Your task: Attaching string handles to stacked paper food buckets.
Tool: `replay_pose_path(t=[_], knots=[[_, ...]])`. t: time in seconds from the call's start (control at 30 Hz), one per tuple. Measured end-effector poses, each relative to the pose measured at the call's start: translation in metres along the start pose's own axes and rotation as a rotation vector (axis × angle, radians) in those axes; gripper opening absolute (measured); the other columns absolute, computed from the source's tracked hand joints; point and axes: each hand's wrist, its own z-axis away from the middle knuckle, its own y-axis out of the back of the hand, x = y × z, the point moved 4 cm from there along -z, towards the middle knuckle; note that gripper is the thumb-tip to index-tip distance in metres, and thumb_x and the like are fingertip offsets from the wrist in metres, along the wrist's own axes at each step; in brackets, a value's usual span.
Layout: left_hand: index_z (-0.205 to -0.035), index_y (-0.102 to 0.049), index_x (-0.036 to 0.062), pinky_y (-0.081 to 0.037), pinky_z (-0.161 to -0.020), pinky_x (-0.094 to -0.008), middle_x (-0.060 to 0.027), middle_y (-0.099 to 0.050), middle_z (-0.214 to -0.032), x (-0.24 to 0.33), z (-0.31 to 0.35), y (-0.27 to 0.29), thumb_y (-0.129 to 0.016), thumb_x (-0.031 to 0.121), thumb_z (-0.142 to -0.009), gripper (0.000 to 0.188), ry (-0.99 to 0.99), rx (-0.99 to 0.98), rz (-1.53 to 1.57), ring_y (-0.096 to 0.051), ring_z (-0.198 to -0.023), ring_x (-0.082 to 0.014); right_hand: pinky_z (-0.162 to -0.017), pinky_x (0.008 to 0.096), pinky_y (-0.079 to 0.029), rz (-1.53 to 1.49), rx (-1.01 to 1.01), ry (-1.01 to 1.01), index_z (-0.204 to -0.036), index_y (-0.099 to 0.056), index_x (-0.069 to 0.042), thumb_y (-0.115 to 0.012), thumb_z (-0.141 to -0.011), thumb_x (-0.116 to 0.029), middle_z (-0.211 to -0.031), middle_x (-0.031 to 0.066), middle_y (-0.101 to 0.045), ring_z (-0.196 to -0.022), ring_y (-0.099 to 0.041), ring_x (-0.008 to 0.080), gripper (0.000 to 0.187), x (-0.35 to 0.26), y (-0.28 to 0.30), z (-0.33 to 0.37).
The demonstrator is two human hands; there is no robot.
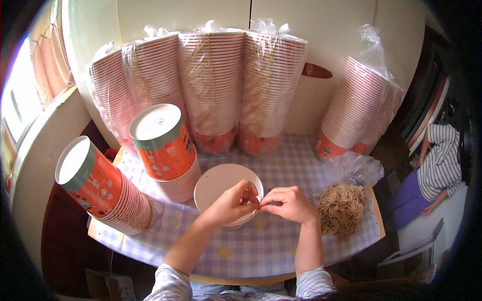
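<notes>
In front of me on the table stands a paper bucket with a pale round face upward; whether that is its base or its open inside I cannot tell. My left hand is over its right side, thumb and fingers pinched together. My right hand meets it at the bucket's right edge, also in a pinch. The fingertips of both hands nearly touch. Whatever is between them is too small to make out. Close to my right hand lies a heap of tan string.
Two stacks of orange and green paper buckets, one upright and one leaning, stand at the left. Tall bagged bucket stacks line the back, with more bagged stacks at the right. A checked cloth covers the table. A person is at far right.
</notes>
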Motion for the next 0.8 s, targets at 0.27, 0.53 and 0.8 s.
replay_pose_path(t=[0.27, 0.53, 0.8], knots=[[-0.097, -0.048, -0.0005, -0.046, -0.065, -0.025, -0.0081, -0.061, -0.082, 0.003, 0.0, -0.002, -0.061, 0.003, -0.074, 0.026, 0.004, -0.001, -0.056, -0.058, -0.075, -0.0124, -0.055, 0.0273, -0.047, 0.053, 0.005, 0.02, -0.078, -0.063, -0.001, -0.068, -0.07, -0.005, -0.075, 0.0089, -0.063, -0.065, -0.06, 0.0192, 0.011, 0.001, 0.001, -0.002], [-0.079, -0.061, 0.0015, -0.047, -0.063, -0.0315, -0.0124, -0.062, -0.081, 0.012, 0.002, -0.008, -0.062, 0.013, -0.072, 0.014, -0.023, -0.042, -0.533, -0.061, -0.069, -0.0235, -0.058, 0.0313, -0.047, 0.032, -0.057, -0.076, -0.08, -0.061, -0.003, -0.065, -0.074, -0.012, -0.076, 0.0088, -0.062, -0.066, -0.06, 0.0226, 0.012, 0.002, 0.002, -0.001], [-0.079, -0.061, 0.0015, -0.046, -0.056, -0.0311, -0.0124, -0.061, -0.067, 0.018, 0.0, -0.009, -0.06, 0.013, -0.073, 0.013, 0.133, -0.04, -0.504, -0.06, -0.059, -0.0206, -0.06, 0.0306, -0.048, 0.03, -0.08, -0.122, -0.081, -0.06, -0.002, -0.063, -0.074, -0.011, -0.077, 0.0093, -0.062, -0.067, -0.061, 0.0227, 0.011, 0.006, 0.007, 0.004]])
